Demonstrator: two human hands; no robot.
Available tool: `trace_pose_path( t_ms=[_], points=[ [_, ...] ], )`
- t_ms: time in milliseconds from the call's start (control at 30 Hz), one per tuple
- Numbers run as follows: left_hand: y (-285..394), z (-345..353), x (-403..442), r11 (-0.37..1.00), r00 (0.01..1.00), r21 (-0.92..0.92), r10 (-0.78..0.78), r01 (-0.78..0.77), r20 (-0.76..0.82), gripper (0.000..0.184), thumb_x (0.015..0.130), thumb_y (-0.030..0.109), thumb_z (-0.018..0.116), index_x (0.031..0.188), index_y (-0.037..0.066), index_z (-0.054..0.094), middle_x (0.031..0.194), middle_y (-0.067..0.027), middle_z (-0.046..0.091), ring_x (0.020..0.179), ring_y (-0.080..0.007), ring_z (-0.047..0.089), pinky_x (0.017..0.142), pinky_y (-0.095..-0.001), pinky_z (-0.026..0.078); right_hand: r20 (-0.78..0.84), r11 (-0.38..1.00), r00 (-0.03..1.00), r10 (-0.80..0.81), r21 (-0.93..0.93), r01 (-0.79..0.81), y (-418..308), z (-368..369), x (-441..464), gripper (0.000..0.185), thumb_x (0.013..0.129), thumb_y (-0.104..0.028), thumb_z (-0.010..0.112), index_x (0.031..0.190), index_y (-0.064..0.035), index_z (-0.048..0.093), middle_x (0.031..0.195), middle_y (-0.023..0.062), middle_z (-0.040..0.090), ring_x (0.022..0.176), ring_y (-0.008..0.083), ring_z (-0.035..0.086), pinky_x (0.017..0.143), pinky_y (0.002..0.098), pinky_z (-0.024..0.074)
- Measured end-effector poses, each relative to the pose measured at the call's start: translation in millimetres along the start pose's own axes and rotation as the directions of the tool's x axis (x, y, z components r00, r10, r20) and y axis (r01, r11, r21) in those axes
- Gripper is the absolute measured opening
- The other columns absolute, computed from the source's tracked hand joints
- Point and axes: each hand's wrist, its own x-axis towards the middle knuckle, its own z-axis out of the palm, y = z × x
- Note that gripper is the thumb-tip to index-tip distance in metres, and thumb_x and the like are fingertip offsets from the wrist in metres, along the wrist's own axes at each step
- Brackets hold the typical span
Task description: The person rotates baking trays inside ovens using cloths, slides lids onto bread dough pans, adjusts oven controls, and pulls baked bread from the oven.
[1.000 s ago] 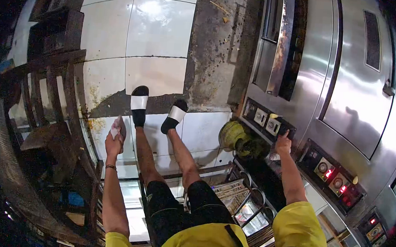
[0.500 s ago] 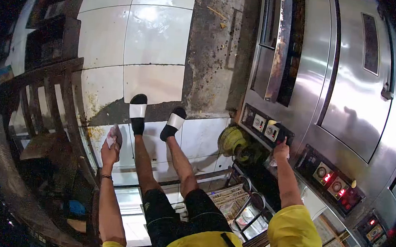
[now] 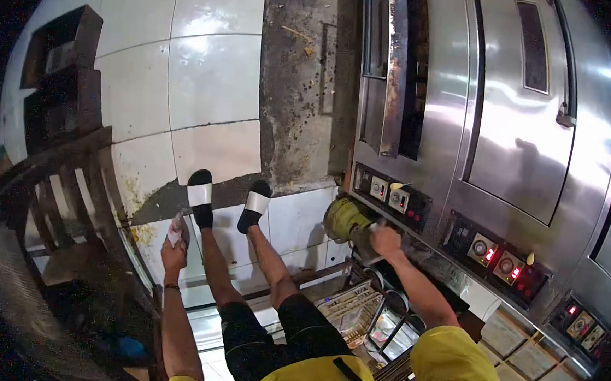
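Observation:
My left hand [image 3: 173, 255] is closed around a crumpled whitish-pink cloth or tissue [image 3: 176, 232], held out over the tiled floor. On the other side, my right hand [image 3: 386, 241] has its fingers curled beside a rounded yellow-green object [image 3: 344, 217] that resembles a gas cylinder. Something pale shows at those fingers, too smeared to name. Whether this hand touches the yellow-green object, I cannot tell. Just beyond it is a black control panel [image 3: 391, 196] with dials, on the front of a stainless steel oven [image 3: 445, 108].
A second panel [image 3: 498, 256] with red lit digits sits on the oven front. One oven door [image 3: 394, 83] stands ajar at the top. Dark wooden slatted furniture [image 3: 71, 202] lines the left. A metal rack [image 3: 386, 306] stands near my legs.
My right hand has left the control panel and come down and left beside the yellow-green object. My left hand keeps the crumpled thing. The whole view has shifted slightly.

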Motion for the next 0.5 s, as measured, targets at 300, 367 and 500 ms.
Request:
trace_pose_path(
  t_ms=[300,367,500],
  points=[
    [97.4,-54.7,-29.9,0.991,1.000,-0.135,0.010,-0.011,-0.005,0.043,0.093,0.007,0.053,0.136,0.004,0.053,0.113,-0.0152,0.069,0.102,-0.0230,0.066,0.088,-0.0340,0.050,0.016,0.935,1.000,-0.016,0.354,0.009,-121.7,-80.9,-23.2,0.025,0.086,-0.026,0.062,0.090,-0.0009,0.066,0.083,0.0243,0.067,0.080,0.0432,0.066,0.073,0.0527,0.0536],
    [114.7,-73.0,-27.8,0.947,0.993,-0.301,-0.096,0.114,0.072,0.039,0.093,0.011,0.055,0.132,0.005,0.056,0.105,-0.0153,0.070,0.095,-0.0243,0.067,0.081,-0.0347,0.050,0.008,0.886,0.998,0.056,0.461,-0.053,-127.2,-125.5,-37.1,0.026,0.087,-0.026,0.061,0.090,0.0001,0.066,0.084,0.0244,0.067,0.080,0.0433,0.066,0.073,0.0523,0.0537],
    [61.2,-81.2,26.8,0.970,0.986,0.183,-0.166,0.161,0.010,0.041,0.095,0.027,0.057,0.130,0.005,0.057,0.105,-0.0157,0.068,0.088,-0.0275,0.063,0.073,-0.0380,0.049,-0.081,0.673,0.983,0.163,0.737,-0.051,-113.4,-136.1,-18.9,0.032,0.090,-0.029,0.058,0.091,0.0021,0.064,0.085,0.0235,0.068,0.080,0.0405,0.067,0.072,0.0476,0.0531]
  ],
)
